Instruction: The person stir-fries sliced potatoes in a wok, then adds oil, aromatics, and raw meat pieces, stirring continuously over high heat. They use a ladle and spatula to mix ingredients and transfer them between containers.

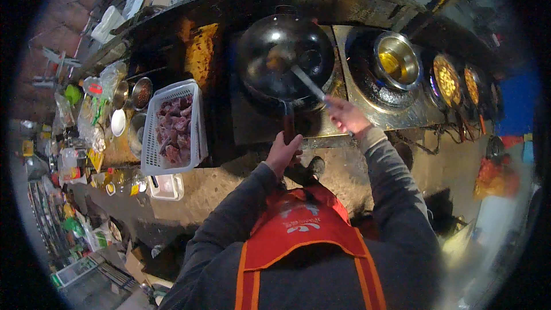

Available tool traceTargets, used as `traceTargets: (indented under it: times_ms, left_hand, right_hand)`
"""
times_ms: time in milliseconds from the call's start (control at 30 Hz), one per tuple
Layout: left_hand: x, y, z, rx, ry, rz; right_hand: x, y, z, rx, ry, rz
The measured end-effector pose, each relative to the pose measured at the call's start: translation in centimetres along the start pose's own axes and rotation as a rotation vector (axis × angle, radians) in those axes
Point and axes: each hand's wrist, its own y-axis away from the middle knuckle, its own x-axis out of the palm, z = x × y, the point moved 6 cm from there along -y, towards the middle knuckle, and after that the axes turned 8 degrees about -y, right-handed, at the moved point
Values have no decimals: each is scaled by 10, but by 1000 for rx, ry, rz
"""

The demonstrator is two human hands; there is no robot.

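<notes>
My left hand is closed around the wooden handle of a dark wok on the stove. The metal shaft of a cooking ladle or spatula is gripped in my right hand. Its shaft slants down into the wok, and its head is blurred, so its exact kind is unclear. A small brownish patch shows near the middle of the wok, too blurred to name. Otherwise the wok's inner wall looks dark and shiny.
Left of the wok, a white plastic basket holds raw meat pieces. On the right burner rests a steel bowl with yellow liquid, probably oil. Two pans of yellowish food stand farther right. Bowls and plastic bags crowd the left side.
</notes>
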Motion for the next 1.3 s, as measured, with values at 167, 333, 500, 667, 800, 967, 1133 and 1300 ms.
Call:
traceTargets:
  times_ms: [167, 333, 500, 667, 800, 967, 1133, 1300]
  left_hand:
    - [5, -24, 9, 26, 52, -45]
    - [-2, -27, 21, 0, 72, -135]
    - [-3, -26, 18, 35, 73, -119]
    - [-3, -14, 14, 25, 76, -152]
    - [-5, -5, 26, -20, 187, -153]
    - [-23, 1, 78, -45, 285, -227]
    - [-69, 34, 183, -273, 272, -297]
    - [-92, 72, 284, -407, 204, -377]
  right_hand:
    - [-14, 3, 16, -111, -200, 209]
    - [-71, -8, 34, -197, 115, -216]
    - [-14, 16, 0, 142, -262, 399]
    - [-85, 1, 32, -165, 58, 14]
    - [-100, -32, 25, -298, 67, -83]
    - [-38, -39, -2, -125, 13, 25]
    - [-59, -6, 32, -101, -87, 206]
    - [-81, 8, 70, -637, 719, -234]
